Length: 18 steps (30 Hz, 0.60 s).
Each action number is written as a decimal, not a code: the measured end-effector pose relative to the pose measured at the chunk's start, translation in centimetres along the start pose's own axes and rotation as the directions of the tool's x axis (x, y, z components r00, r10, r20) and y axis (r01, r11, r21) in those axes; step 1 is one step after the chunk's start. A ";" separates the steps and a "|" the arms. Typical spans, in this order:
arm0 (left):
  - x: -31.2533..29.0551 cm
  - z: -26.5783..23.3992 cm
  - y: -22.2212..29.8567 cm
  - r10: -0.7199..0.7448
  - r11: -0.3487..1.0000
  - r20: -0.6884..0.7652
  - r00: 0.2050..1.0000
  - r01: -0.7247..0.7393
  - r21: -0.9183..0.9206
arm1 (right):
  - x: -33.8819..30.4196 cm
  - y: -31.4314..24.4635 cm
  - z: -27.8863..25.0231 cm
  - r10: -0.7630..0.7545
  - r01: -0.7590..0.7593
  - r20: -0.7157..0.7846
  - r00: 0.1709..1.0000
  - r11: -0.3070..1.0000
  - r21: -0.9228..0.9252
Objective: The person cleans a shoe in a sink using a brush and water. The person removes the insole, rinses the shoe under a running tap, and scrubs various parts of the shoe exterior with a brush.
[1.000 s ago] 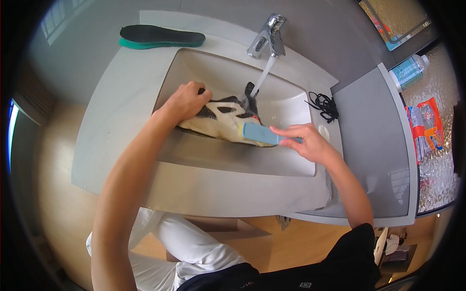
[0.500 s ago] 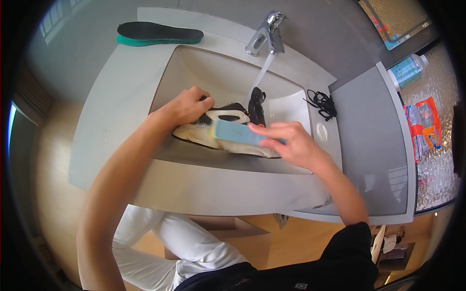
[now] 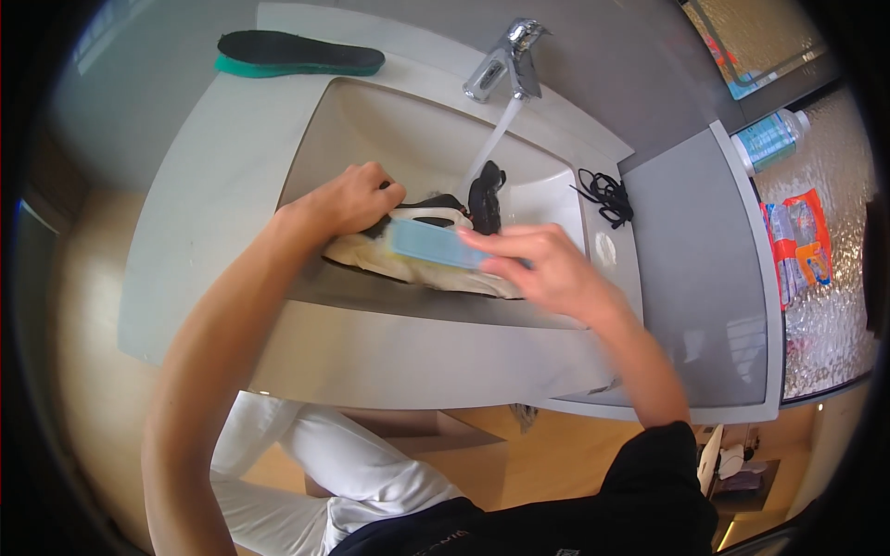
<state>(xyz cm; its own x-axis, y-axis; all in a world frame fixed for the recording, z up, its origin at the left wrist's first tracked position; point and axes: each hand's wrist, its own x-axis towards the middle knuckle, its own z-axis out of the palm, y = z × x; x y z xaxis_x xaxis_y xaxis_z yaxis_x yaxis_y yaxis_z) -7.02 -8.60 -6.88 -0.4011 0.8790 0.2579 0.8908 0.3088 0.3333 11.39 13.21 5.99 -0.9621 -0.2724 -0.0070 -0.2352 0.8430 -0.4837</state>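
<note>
A black and white shoe (image 3: 371, 261) lies on its side in the sink, its pale sole edge toward me. My left hand (image 3: 357, 199) is closed around the toe end on the left and keeps it in place. In my right hand (image 3: 547, 269) is a light blue scrubbing brush (image 3: 431, 243), pressed against the sole's side wall; its bristles are mostly hidden and slightly blurred. Water runs from the chrome faucet (image 3: 510, 65) onto the black heel or tongue part of the shoe, which points up near the middle of the basin.
The white sink basin (image 3: 547, 204) surrounds the shoe. A black and green insole (image 3: 301, 54) rests on the counter at the far left. Black shoelaces (image 3: 604, 196) lie right of the basin. A blue-labelled bottle (image 3: 771, 141) and an orange package (image 3: 799, 246) stand farther right.
The brush and my right hand have shifted slightly left along the sole. My left hand stays on the shoe. The whole view has drifted a little.
</note>
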 end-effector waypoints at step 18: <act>0.8 -0.1 -0.9 0.053 0.998 0.161 0.985 -0.060 0.036 | 0.9 -0.3 1.0 -0.115 0.115 -0.041 0.992 0.993 -0.020</act>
<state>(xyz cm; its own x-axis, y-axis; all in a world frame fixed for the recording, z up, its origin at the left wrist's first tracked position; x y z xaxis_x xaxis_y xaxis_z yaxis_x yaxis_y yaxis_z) -8.15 -8.19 -6.91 -0.3133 0.9413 0.1258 0.9205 0.2685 0.2839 10.73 12.30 5.27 -0.9334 -0.3485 0.0852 -0.3467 0.8154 -0.4636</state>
